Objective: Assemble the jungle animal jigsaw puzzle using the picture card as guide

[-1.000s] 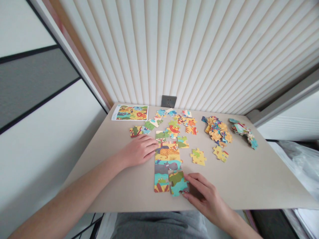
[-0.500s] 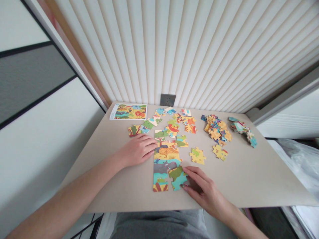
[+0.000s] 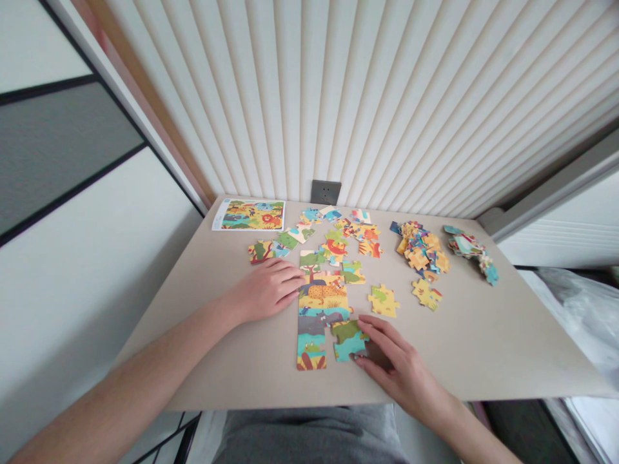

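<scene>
Between the thumb and fingers of my right hand (image 3: 394,361) is a green and turquoise puzzle piece (image 3: 349,340), held by its right side. It sits just right of the lower part of a joined puzzle strip (image 3: 312,325), with a narrow gap between them. The strip shows a leopard, a hippo and a crocodile. My left hand (image 3: 271,290) lies flat with fingers stretched out, its fingertips at the strip's upper left edge. A loose yellow piece (image 3: 383,300) lies above my right hand, and another yellow piece (image 3: 426,294) is farther right.
A picture sheet (image 3: 251,215) lies at the table's back left. Loose pieces (image 3: 336,243) spread behind the strip. A heap of pieces (image 3: 420,248) and a smaller pile (image 3: 468,248) lie to the right. A ribbed wall with a socket (image 3: 325,191) borders the table (image 3: 217,380).
My right hand has shifted the held puzzle piece slightly right and away from me, so the gap to the strip is wider. My left hand stays where it was.
</scene>
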A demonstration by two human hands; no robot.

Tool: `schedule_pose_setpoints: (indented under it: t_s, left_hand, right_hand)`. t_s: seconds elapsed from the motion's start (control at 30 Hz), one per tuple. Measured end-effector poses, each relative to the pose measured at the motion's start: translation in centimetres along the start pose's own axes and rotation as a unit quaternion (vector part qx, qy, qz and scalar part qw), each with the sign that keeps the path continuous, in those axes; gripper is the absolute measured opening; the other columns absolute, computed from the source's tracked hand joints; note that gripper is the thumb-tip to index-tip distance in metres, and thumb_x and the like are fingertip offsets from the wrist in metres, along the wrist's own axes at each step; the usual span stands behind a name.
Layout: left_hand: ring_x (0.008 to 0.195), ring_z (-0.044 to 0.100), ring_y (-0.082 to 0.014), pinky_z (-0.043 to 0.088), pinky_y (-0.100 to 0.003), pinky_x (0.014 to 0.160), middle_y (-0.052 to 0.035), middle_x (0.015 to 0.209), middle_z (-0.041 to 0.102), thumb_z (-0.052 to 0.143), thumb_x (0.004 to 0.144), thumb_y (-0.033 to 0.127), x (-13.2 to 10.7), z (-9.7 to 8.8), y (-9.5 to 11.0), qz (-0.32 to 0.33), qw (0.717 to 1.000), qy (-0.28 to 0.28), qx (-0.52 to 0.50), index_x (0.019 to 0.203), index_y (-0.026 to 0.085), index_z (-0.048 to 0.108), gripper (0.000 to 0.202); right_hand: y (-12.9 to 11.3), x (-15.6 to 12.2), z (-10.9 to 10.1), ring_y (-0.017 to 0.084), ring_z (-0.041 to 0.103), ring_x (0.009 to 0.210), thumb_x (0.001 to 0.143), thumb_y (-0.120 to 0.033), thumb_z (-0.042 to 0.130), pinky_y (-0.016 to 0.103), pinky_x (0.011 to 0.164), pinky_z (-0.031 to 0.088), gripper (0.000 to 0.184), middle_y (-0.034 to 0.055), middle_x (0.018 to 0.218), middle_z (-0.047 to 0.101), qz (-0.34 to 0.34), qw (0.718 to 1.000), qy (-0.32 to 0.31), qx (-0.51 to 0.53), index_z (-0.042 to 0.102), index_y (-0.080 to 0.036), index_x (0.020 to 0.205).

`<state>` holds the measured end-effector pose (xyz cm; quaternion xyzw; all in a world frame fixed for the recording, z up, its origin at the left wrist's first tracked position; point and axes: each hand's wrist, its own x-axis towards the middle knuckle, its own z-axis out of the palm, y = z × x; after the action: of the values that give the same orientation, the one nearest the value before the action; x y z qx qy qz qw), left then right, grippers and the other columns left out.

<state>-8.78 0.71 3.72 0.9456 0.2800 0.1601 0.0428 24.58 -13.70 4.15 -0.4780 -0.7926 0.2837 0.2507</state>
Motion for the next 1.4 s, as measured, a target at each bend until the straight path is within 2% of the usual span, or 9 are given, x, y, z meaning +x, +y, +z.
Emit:
schedule_pose_setpoints:
  t_s: [0.1, 0.27, 0.47, 0.7, 0.8, 1.0, 1.1, 1.23, 1.4]
  left_hand:
    - [0.122, 0.061, -0.0255, 0.041, -0.045, 0.11, -0.0079, 0.13, 0.07, 0.053, 0.105, 0.026, 0.0, 0.0, 0.0, 0.002, 1.0, -0.004, 0.001, 0.131, 0.023, 0.067, 0.03]
    - [0.121, 0.061, -0.0252, 0.042, -0.044, 0.109, -0.0081, 0.13, 0.07, 0.053, 0.104, 0.026, 0.0, 0.0, 0.0, 0.003, 1.0, -0.005, 0.0, 0.131, 0.023, 0.067, 0.03]
    - [0.121, 0.061, -0.0252, 0.042, -0.044, 0.108, -0.0082, 0.13, 0.07, 0.053, 0.104, 0.026, -0.1, -0.1, 0.0, 0.002, 1.0, -0.006, 0.004, 0.131, 0.023, 0.067, 0.031]
    - [0.121, 0.061, -0.0248, 0.041, -0.043, 0.109, -0.0083, 0.13, 0.069, 0.053, 0.104, 0.026, -0.1, 0.1, -0.1, 0.004, 1.0, -0.003, 0.012, 0.132, 0.022, 0.067, 0.031]
    - [0.121, 0.061, -0.0252, 0.041, -0.044, 0.109, -0.0085, 0.131, 0.069, 0.053, 0.104, 0.026, -0.1, 0.0, -0.1, 0.007, 1.0, -0.004, 0.015, 0.131, 0.022, 0.067, 0.03]
    - [0.12, 0.061, -0.0247, 0.042, -0.044, 0.109, -0.0086, 0.131, 0.069, 0.052, 0.105, 0.026, -0.1, 0.0, 0.0, 0.007, 1.0, -0.006, 0.012, 0.131, 0.021, 0.067, 0.03]
    - [0.121, 0.06, -0.0248, 0.041, -0.044, 0.109, -0.0085, 0.131, 0.069, 0.053, 0.105, 0.026, -0.1, 0.0, -0.1, 0.008, 1.0, -0.01, 0.01, 0.131, 0.02, 0.067, 0.03]
    - [0.121, 0.06, -0.0248, 0.041, -0.044, 0.108, -0.0084, 0.13, 0.069, 0.054, 0.104, 0.025, -0.1, 0.0, 0.0, 0.01, 1.0, -0.004, 0.006, 0.131, 0.021, 0.066, 0.03]
    - [0.12, 0.06, -0.0249, 0.042, -0.043, 0.107, -0.0084, 0.128, 0.07, 0.055, 0.104, 0.026, 0.2, -0.5, 0.7, 0.001, 1.0, -0.003, 0.018, 0.129, 0.02, 0.066, 0.028]
  right_hand:
    - [0.0, -0.1, 0.0, 0.029, 0.053, 0.141, 0.1, -0.029, 0.062, 0.046, 0.116, 0.05, 0.059, 0.0101, 0.156, 0.049, 0.012, 1.0, 0.01, -0.015, 0.045, -0.034, 0.156]
    - [0.5, -0.4, 0.4, 0.029, 0.063, 0.13, 0.096, -0.035, 0.069, 0.041, 0.106, 0.059, 0.058, 0.0098, 0.145, 0.055, 0.045, 0.998, 0.035, -0.017, 0.051, -0.034, 0.151]
    - [0.5, -0.6, 0.6, 0.034, 0.067, 0.115, 0.089, -0.053, 0.075, 0.05, 0.096, 0.062, 0.071, 0.0129, 0.13, 0.06, 0.082, 0.986, 0.076, -0.124, 0.05, -0.032, 0.152]
    - [-0.2, -0.9, 0.5, 0.033, 0.068, 0.108, 0.086, -0.064, 0.073, 0.05, 0.093, 0.061, 0.09, 0.0119, 0.129, 0.062, 0.095, 0.971, 0.036, -0.215, 0.036, -0.031, 0.161]
    - [-0.1, -0.8, 0.0, 0.032, 0.067, 0.107, 0.086, -0.062, 0.075, 0.051, 0.093, 0.06, 0.091, 0.0121, 0.128, 0.063, 0.094, 0.973, 0.008, -0.212, 0.036, -0.031, 0.161]
    - [-0.4, 0.5, -2.5, 0.029, 0.065, 0.113, 0.097, -0.048, 0.066, 0.047, 0.099, 0.055, 0.068, 0.0109, 0.126, 0.062, 0.086, 0.981, -0.091, -0.145, 0.04, -0.035, 0.159]
    - [-0.9, 1.4, -3.6, 0.027, 0.067, 0.109, 0.099, -0.043, 0.064, 0.045, 0.097, 0.056, 0.065, 0.0096, 0.123, 0.062, 0.087, 0.98, -0.131, -0.126, 0.04, -0.037, 0.159]
    - [-0.8, 2.2, -3.9, 0.028, 0.068, 0.108, 0.096, -0.041, 0.068, 0.045, 0.097, 0.056, 0.068, 0.0097, 0.125, 0.062, 0.09, 0.978, -0.14, -0.128, 0.041, -0.038, 0.158]
    - [0.5, 2.1, -3.2, 0.029, 0.07, 0.112, 0.092, -0.038, 0.071, 0.045, 0.098, 0.058, 0.063, 0.0106, 0.131, 0.064, 0.087, 0.979, -0.131, -0.13, 0.051, -0.034, 0.152]
